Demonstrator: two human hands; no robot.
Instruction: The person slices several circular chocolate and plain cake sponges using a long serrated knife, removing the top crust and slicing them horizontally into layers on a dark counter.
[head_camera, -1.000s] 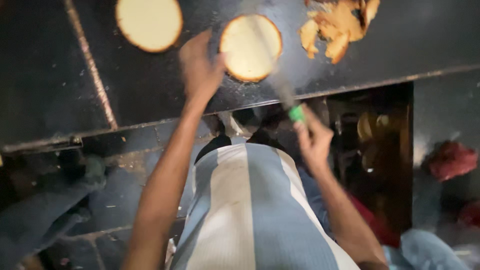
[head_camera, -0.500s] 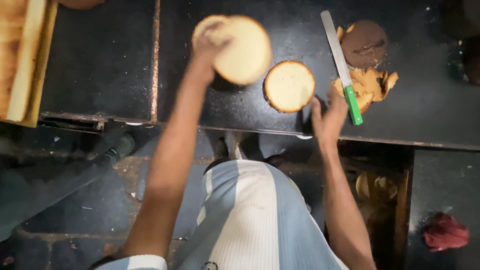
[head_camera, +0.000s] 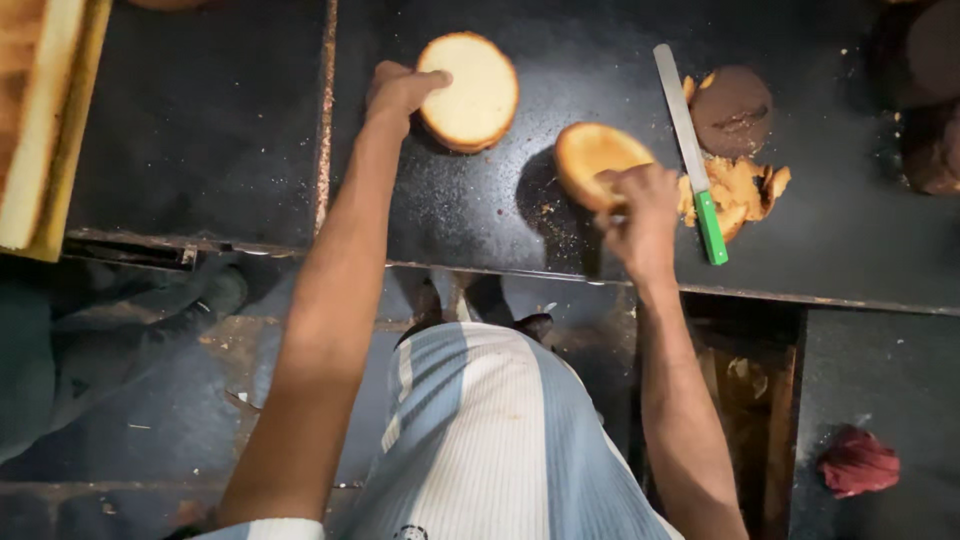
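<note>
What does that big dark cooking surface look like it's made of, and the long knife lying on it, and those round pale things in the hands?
The cooking surface looks like dark metal plate: glossy, greasy sheen, with a rusty seam. The knife seems to have a bare pale steel blade and a green handle, probably plastic. The round halves, one under the left hand, one at the right hand, look like bread: matte pale crumb, browned edge.

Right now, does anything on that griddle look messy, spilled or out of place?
Mostly tidy. Pale crumbs are scattered on the dark griddle around the bun half under the right hand. A knife lies flat, its green handle against a ragged heap of fried bits. The left hand touches the other bun half.
</note>
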